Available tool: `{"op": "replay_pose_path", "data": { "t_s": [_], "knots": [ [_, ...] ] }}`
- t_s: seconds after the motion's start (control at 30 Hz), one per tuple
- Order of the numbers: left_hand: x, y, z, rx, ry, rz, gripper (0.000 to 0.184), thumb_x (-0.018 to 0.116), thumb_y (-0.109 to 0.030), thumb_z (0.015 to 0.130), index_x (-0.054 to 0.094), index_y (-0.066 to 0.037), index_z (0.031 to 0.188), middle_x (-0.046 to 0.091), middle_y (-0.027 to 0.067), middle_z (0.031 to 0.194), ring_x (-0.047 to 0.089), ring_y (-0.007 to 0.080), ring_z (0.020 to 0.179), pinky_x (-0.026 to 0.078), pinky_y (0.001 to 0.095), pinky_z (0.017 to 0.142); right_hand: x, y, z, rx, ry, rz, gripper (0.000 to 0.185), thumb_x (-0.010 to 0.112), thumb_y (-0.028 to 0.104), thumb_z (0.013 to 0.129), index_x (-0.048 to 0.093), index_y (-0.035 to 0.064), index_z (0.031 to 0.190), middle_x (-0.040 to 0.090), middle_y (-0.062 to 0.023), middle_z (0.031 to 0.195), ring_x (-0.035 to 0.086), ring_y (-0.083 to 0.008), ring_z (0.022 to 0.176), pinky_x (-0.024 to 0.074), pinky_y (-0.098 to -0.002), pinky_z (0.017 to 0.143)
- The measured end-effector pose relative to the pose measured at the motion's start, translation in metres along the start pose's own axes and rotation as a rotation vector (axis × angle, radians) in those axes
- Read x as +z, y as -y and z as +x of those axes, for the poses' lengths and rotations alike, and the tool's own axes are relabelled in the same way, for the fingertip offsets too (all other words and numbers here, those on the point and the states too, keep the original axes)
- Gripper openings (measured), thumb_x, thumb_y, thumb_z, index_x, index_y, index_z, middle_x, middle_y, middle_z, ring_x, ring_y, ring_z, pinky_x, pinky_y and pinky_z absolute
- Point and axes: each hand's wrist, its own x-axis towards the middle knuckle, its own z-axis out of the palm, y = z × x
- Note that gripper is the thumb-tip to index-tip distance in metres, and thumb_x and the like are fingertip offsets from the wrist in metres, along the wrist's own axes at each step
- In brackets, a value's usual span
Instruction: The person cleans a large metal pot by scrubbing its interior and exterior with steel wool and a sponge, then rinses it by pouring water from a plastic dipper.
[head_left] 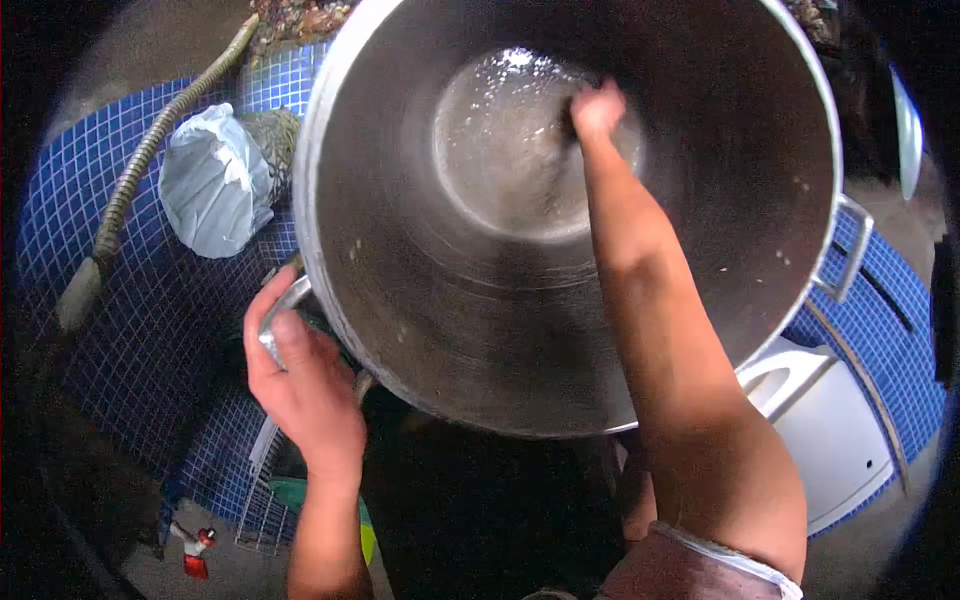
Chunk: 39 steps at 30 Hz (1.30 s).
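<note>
Your left grip (308, 390) wraps the handle (290, 298) of a metal pot (500, 370); your right grip (599, 108), its state too blurred to tell, sits deep inside, near the base (500, 170)

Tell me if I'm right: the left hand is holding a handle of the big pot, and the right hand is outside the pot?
Not quite: the right hand is inside the big pot, near its bottom, as the head view shows. The left hand is holding a handle.

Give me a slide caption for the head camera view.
Left hand on the handle of a metal pot, right hand deep inside.
</note>
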Motion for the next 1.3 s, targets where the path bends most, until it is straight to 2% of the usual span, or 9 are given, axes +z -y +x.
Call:
{"op": "replay_pose_path", "data": {
  "t_s": [0.17, 0.33, 0.47, 0.63, 0.73, 0.93, 1.03, 1.1, 1.3],
  "knots": [
    [-0.001, 0.003, 0.000, 0.029, -0.010, -0.042, 0.044, 0.054, -0.037, 0.113, 0.061, -0.001, 0.136, 0.046, -0.0090, 0.071, 0.033, -0.0006, 0.058, 0.023, 0.0202, 0.051, 0.057, 0.145, -0.118, -0.459, 0.336, 0.262, 0.022, 0.061, 0.020, 0.094, 0.073, 0.0034, 0.102, 0.071, -0.0273, 0.103, 0.068, -0.0473, 0.096, 0.0553, -0.0566, 0.088],
    [-0.002, -0.001, -0.001, 0.016, 0.004, 0.017, 0.046, 0.055, -0.040, 0.112, 0.061, -0.001, 0.136, 0.046, -0.0083, 0.071, 0.037, -0.0005, 0.058, 0.025, 0.0199, 0.052, 0.031, -0.078, -0.237, -0.653, 1.005, -0.424, 0.035, 0.055, 0.015, 0.097, 0.068, 0.0068, 0.129, 0.070, -0.0196, 0.127, 0.069, -0.0390, 0.117, 0.0546, -0.0497, 0.106],
    [0.000, 0.005, 0.001, 0.001, -0.017, -0.025, 0.049, 0.056, -0.042, 0.112, 0.061, 0.000, 0.136, 0.046, -0.0084, 0.071, 0.036, -0.0006, 0.058, 0.025, 0.0204, 0.052, -0.056, -0.127, -0.095, -0.023, 0.201, -0.295, 0.026, 0.058, 0.007, 0.095, 0.063, 0.0036, 0.120, 0.069, -0.0270, 0.117, 0.072, -0.0439, 0.105, 0.0610, -0.0530, 0.088],
    [-0.003, 0.005, 0.000, 0.004, 0.004, -0.026, 0.055, 0.058, -0.048, 0.110, 0.061, 0.001, 0.136, 0.056, -0.0063, 0.083, 0.037, -0.0002, 0.064, 0.024, 0.0200, 0.055, 0.031, -0.027, -0.112, -0.551, 0.147, -0.210, 0.031, 0.050, 0.013, 0.100, 0.059, 0.0045, 0.129, 0.067, -0.0263, 0.118, 0.071, -0.0380, 0.107, 0.0608, -0.0510, 0.086],
    [-0.003, 0.011, 0.002, 0.043, -0.003, -0.067, 0.055, 0.059, -0.047, 0.109, 0.060, 0.001, 0.136, 0.054, -0.0066, 0.082, 0.038, 0.0004, 0.064, 0.025, 0.0196, 0.056, -0.012, -0.006, -0.213, -0.647, 0.811, -0.194, 0.031, 0.046, 0.016, 0.103, 0.058, 0.0145, 0.131, 0.059, -0.0239, 0.126, 0.066, -0.0407, 0.115, 0.0552, -0.0535, 0.099],
    [-0.004, 0.008, 0.000, -0.002, 0.009, -0.078, 0.053, 0.059, -0.045, 0.110, 0.060, 0.001, 0.135, 0.054, -0.0061, 0.083, 0.040, 0.0005, 0.065, 0.027, 0.0194, 0.056, -0.037, -0.034, -0.044, 0.155, -0.030, -0.108, 0.027, 0.066, 0.016, 0.095, 0.063, 0.0005, 0.117, 0.065, -0.0249, 0.112, 0.070, -0.0391, 0.098, 0.0590, -0.0506, 0.086],
    [-0.001, 0.014, 0.004, 0.111, -0.013, -0.102, 0.052, 0.058, -0.044, 0.111, 0.059, 0.001, 0.136, 0.053, -0.0063, 0.082, 0.040, -0.0002, 0.063, 0.026, 0.0192, 0.055, 0.050, 0.084, -0.013, -0.241, 0.127, 0.001, 0.020, 0.062, 0.021, 0.094, 0.073, 0.0058, 0.088, 0.075, -0.0210, 0.092, 0.073, -0.0356, 0.081, 0.0595, -0.0480, 0.069],
    [-0.001, 0.008, 0.004, 0.085, -0.002, -0.092, 0.052, 0.058, -0.044, 0.111, 0.059, 0.001, 0.136, 0.051, -0.0073, 0.078, 0.039, -0.0004, 0.061, 0.026, 0.0193, 0.054, 0.086, 0.143, -0.100, -0.390, 0.099, 0.239, 0.023, 0.056, 0.012, 0.091, 0.070, 0.0014, 0.106, 0.072, -0.0254, 0.110, 0.068, -0.0442, 0.102, 0.0548, -0.0530, 0.093],
    [0.001, 0.000, -0.001, 0.011, -0.010, -0.029, 0.051, 0.059, -0.044, 0.110, 0.061, 0.000, 0.137, 0.046, -0.0089, 0.072, 0.037, -0.0005, 0.059, 0.025, 0.0205, 0.053, -0.038, -0.062, -0.188, -0.683, 1.193, -0.604, 0.030, 0.064, 0.012, 0.092, 0.075, 0.0038, 0.118, 0.074, -0.0216, 0.121, 0.074, -0.0373, 0.111, 0.0597, -0.0512, 0.097]
  ]
}}
